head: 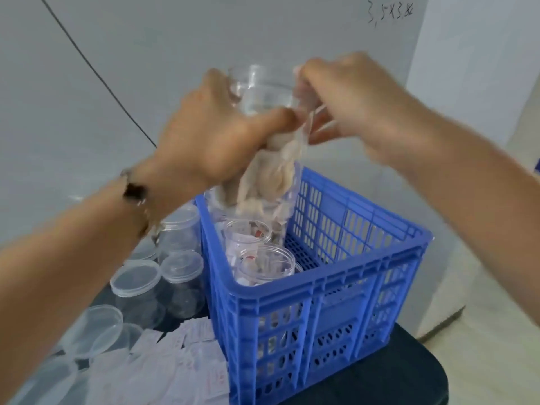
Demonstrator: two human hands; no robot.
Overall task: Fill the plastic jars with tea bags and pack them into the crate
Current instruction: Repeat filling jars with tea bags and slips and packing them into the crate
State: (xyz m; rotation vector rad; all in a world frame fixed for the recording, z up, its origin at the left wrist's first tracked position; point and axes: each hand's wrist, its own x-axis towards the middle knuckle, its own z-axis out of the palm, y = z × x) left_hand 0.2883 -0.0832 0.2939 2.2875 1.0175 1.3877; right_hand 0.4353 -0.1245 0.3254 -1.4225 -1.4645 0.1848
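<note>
Crate (336, 287) sits on the desk (409, 375), right of centre. Two filled jars (264, 264) in its left half, one behind the other; right half holds nothing visible. Left of crate on the desk: lidded empty jars (163, 285), touching each other, just beside the crate wall. Nearer the camera: loose lids (93, 331), then tea bags (163, 366) spread flat against the crate's front-left corner. Above the crate's back-left: both hands, left hand (213, 133), right hand (350, 103), with a jar (260, 89) and bag (271, 173) between them.

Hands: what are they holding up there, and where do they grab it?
The left hand grips a clear jar around its side. The right hand pinches a blurry bunch of tea bags near its top.
</note>
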